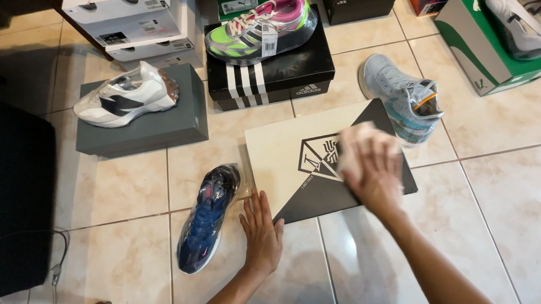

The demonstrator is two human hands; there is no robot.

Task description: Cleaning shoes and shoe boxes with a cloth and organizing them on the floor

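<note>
Ahead of you a white and navy sneaker (125,94) rests on a grey box (154,126). Beside it, a green, pink and grey sneaker (259,28) sits on a black striped box (279,75). A pale blue sneaker (402,97) lies on the tiled floor (503,178), near a green and grey box (482,45).

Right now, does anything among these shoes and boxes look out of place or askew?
Two things. The cream and black shoebox under both hands lies skewed to the tile lines. Most shoes sit on boxes, but the dark blue plastic-wrapped shoe by the left hand and the light blue shoe lie on the floor. Nothing looks damaged.
</note>
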